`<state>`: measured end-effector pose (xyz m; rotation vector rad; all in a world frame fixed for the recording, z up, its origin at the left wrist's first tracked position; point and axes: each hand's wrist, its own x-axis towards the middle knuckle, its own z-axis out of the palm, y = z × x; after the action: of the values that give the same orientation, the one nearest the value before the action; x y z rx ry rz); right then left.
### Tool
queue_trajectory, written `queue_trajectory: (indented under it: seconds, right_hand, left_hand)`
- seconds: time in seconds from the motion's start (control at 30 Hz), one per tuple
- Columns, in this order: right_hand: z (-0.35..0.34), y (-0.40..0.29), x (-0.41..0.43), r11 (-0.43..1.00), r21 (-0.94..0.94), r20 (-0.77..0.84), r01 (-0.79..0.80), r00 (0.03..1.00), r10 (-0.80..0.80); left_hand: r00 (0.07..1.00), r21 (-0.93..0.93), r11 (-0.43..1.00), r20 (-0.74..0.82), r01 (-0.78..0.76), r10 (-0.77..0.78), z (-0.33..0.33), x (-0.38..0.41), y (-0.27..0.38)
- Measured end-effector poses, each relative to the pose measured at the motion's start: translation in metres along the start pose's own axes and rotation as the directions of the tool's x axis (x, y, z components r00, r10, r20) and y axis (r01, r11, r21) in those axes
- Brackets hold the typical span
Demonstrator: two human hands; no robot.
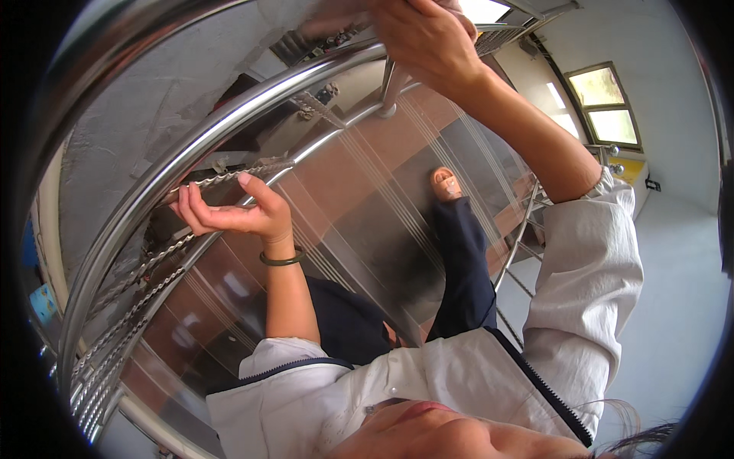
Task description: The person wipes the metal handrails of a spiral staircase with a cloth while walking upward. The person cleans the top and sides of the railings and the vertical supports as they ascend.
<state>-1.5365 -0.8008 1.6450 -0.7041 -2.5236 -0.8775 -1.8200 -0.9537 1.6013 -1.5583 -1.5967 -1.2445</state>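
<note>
My left hand [235, 212], with a dark green bangle at its wrist, is beside the stainless-steel stair railing. Its fingers are bent against or near a twisted metal baluster [264, 168], and its thumb stands apart; no grip shows. Above it curves the shiny metal handrail [229, 120]. My right hand [427, 43] reaches to the top edge of the view, over the far part of the handrail. Its fingers are partly cut off, and a blurred, skin-toned shape lies beside them. Whether it holds anything cannot be told.
Glossy brown and dark tiled steps [373, 229] with pale stripes lie below. One sandalled foot [445, 183] rests on them. Another railing [519, 238] runs along the right, near a white wall [671, 246] and a window [603, 106]. Beyond the left railing is a grey surface [143, 86].
</note>
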Motion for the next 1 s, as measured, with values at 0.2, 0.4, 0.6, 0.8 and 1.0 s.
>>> queue_trajectory:
  seconds: [0.2,0.4,0.6,0.8,1.0]
  right_hand:
    - [0.029,-0.031,0.011,0.969,0.008,0.589,-0.246,0.785,0.194]
    - [-0.062,-0.065,0.022,-0.315,0.72,0.604,-0.618,0.336,0.722]
    - [-0.045,-0.069,0.049,-0.737,0.434,0.757,0.518,0.234,0.61]
    - [-0.124,-0.134,0.154,-0.829,0.299,0.696,0.472,0.486,0.528]
    - [-0.207,-0.216,0.291,-0.439,0.793,0.054,0.424,0.668,0.742]
  left_hand:
    - [0.993,0.068,0.998,0.114,0.005,-0.013,0.039,-0.034,-0.025]
    - [0.998,0.115,0.993,0.043,0.031,-0.036,0.028,-0.032,-0.047]
    - [0.992,-0.017,0.994,0.069,0.11,-0.108,0.011,-0.021,-0.035]
    - [0.983,-0.187,0.982,0.184,0.028,0.007,-0.037,-0.016,-0.044]
    - [0.953,-0.061,0.998,0.299,-0.019,0.036,-0.079,0.007,-0.036]
